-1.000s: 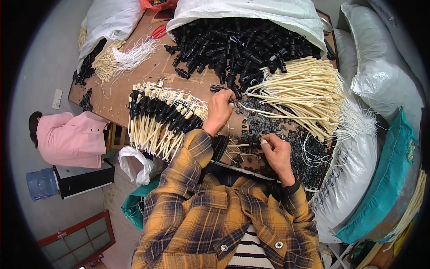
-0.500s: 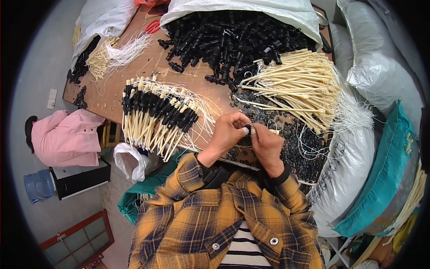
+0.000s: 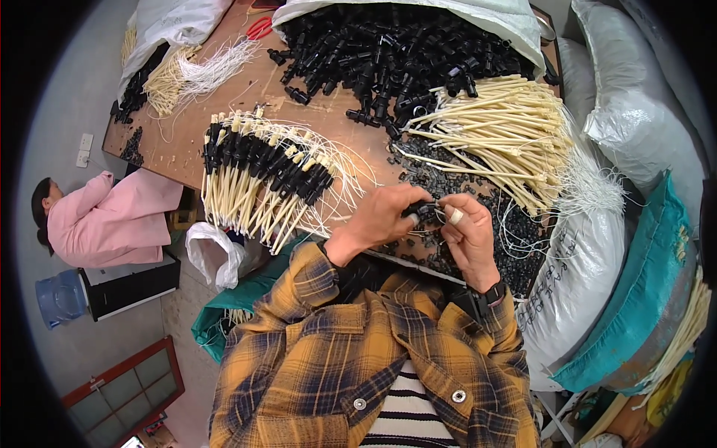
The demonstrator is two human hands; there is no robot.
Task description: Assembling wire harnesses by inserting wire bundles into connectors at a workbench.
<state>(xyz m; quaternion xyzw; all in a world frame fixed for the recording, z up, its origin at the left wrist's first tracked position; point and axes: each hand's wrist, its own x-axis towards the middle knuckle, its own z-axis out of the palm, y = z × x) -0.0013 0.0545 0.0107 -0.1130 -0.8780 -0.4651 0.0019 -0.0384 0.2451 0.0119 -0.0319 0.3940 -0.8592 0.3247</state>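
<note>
Close to the table's near edge, my left hand (image 3: 382, 216) is closed around a small black plastic fitting (image 3: 424, 210), mostly covered by my fingers. Facing it, my right hand (image 3: 470, 233) pinches at the fitting's right end with thumb and forefinger. What sits between those right fingertips is too small to name; a thin pale strand shows beside them. White wrapping covers a fingertip on each hand. Left of my hands lies a row of cream tubes with black fittings (image 3: 270, 164) and white cords. Below and around my right hand spread small black clip-like pieces (image 3: 515, 240).
A white sack (image 3: 493, 22) spills black fittings (image 3: 388, 67) at the back. Loose cream tubes (image 3: 508, 142) with white cords lie right. Red-handled scissors (image 3: 259, 28) rest far left. Full sacks (image 3: 582, 269) crowd the right edge. A person in pink (image 3: 119, 220) is at the left.
My hands have drawn a little apart, the right one shifting rightward with its fingers lifted. The black fitting now shows between them. The person in pink has changed posture.
</note>
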